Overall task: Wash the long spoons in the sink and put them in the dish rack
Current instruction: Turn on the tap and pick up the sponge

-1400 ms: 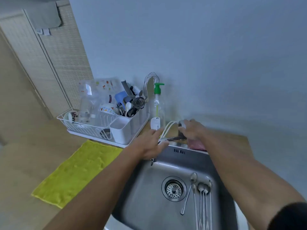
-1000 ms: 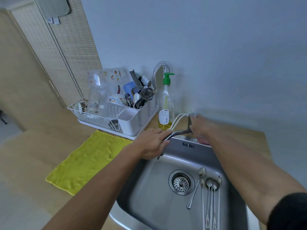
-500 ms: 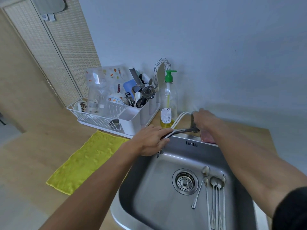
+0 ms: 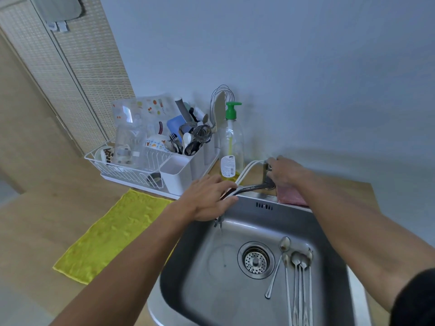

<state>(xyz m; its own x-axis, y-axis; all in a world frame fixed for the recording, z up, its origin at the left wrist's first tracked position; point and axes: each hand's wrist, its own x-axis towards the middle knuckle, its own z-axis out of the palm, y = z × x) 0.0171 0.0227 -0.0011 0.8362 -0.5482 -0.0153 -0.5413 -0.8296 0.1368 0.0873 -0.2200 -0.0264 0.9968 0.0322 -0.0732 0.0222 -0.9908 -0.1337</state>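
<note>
Several long metal spoons (image 4: pixel 297 276) lie on the bottom of the steel sink (image 4: pixel 211 290), right of the drain (image 4: pixel 255 260). My left hand (image 4: pixel 207 198) grips the spout of the tap (image 4: pixel 249 188) over the sink's back left corner. A thin stream of water falls from the spout's end. My right hand (image 4: pixel 283 171) holds the tap's lever at the sink's back edge. The white dish rack (image 4: pixel 131 170) stands at the back left, packed with dishes and utensils.
A soap bottle (image 4: pixel 231 147) with a green pump stands between rack and tap. A pink cloth (image 4: pixel 290 196) lies behind the sink under my right wrist. A yellow towel (image 4: pixel 110 234) is spread on the wooden counter left of the sink.
Both hands stay on the tap; water now trickles from the spout. The camera has drifted, so the scene sits slightly higher and to the right.
</note>
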